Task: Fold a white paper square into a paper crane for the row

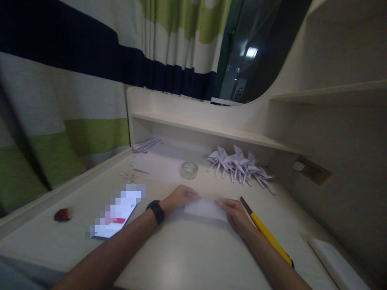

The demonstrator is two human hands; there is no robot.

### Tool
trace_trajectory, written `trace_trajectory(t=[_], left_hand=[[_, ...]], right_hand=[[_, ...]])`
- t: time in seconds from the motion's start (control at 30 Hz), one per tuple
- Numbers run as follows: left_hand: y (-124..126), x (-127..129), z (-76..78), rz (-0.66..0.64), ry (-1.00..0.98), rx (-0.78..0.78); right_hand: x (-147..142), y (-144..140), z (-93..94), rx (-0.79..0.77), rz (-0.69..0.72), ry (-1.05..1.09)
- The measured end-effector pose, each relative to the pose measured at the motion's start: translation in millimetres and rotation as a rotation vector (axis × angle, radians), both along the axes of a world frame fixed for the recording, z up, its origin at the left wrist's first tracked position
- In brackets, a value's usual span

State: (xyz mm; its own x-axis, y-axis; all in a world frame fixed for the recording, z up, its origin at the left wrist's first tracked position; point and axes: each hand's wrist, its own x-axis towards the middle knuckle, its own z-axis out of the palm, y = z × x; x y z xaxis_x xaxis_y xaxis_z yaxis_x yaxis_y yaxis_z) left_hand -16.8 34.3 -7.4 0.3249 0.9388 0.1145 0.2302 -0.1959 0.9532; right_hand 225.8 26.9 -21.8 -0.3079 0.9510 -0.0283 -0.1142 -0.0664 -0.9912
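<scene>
The left hand [184, 195] and right hand [234, 208] are apart, each pinching one end of the small white paper sheet [205, 210], which sits between them near the middle of the tabletop [196, 257]; blur hides whether it lies flat. Light, even tension at both ends should hold it straight, and the right hand should mind the yellow utility knife [270, 235] just beside it, its blade [246, 205] pointing toward the back edge, where paper pinwheels [238, 163] lie near the right corner.
</scene>
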Motion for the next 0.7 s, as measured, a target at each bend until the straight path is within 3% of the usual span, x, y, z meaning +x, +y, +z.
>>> trace_trajectory(t=[0.27, 0.5, 0.7], left_hand=[[-2.0, -1.4, 0.0, -0.022, 0.032, 0.009], [-5.2, 2.9, 0.4, -0.071, 0.025, 0.030], [-9.2, 2.8, 1.6, -0.127, 0.090, 0.010]], right_hand=[[1.1, 4.4, -4.8, 0.131, -0.060, -0.145], [-3.5, -1.4, 4.9, 0.249, -0.062, -0.359], [-5.0, -3.9, 8.7, 0.307, -0.099, -0.413]])
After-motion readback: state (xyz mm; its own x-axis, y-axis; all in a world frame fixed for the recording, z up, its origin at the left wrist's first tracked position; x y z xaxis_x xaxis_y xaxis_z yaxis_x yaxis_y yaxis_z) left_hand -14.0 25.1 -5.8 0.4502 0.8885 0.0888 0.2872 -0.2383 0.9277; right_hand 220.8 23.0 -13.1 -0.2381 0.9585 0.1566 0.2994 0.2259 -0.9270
